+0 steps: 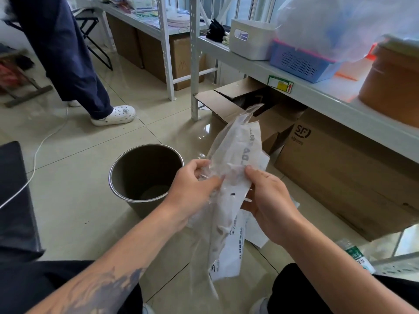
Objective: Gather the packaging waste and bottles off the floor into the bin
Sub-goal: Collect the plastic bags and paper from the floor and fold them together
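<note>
A long clear plastic packaging bag [235, 152] with faint print is held upright between both hands, just right of the bin. My left hand [192, 184] pinches its left edge and my right hand [269, 196] grips its right side. The round grey bin [127, 171] stands on the tiled floor to the left of my hands, its bottom looking bare. More white printed packaging [251, 230] lies on the floor under the bag. A plastic bottle with a green label [354, 253] lies on the floor at the right, by my right knee.
A metal shelf [267, 71] with baskets and bags runs along the right, with cardboard boxes [340, 175] beneath it. Another person's legs [74, 71] stand at the back left. A white cable [36, 159] crosses the floor beside a dark seat [13, 193].
</note>
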